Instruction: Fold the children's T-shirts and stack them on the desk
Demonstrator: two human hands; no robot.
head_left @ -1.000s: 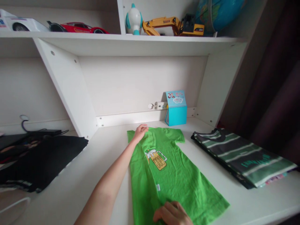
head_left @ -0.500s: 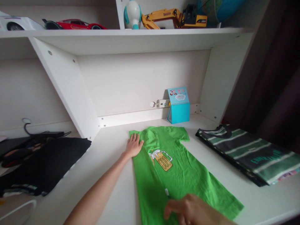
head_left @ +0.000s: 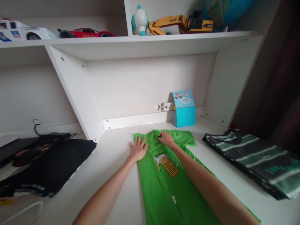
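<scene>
A green T-shirt (head_left: 154, 184) with a beer-mug print lies on the white desk, its left side folded inward lengthwise. My left hand (head_left: 138, 150) rests flat on the folded shoulder, fingers spread. Close to the collar, my right hand (head_left: 166, 138) is closed, its fingertips pinching the green fabric; exactly which layer they hold is hard to see. My right forearm crosses over the shirt's right half and hides part of it. A small white tag (head_left: 173, 199) shows along the folded edge.
Folded striped shirts (head_left: 255, 156) lie stacked at the right. Black clothing (head_left: 63, 162) lies at the left. A blue desk calendar (head_left: 185, 115) stands behind the shirt, beside a power strip (head_left: 167, 106). Overhead, a shelf (head_left: 152, 38) holds toy vehicles and a globe.
My right hand has moved from the shirt's lower part up to the collar area and closed on the cloth. My left hand stays on the shoulder. The camera view has shifted slightly.
</scene>
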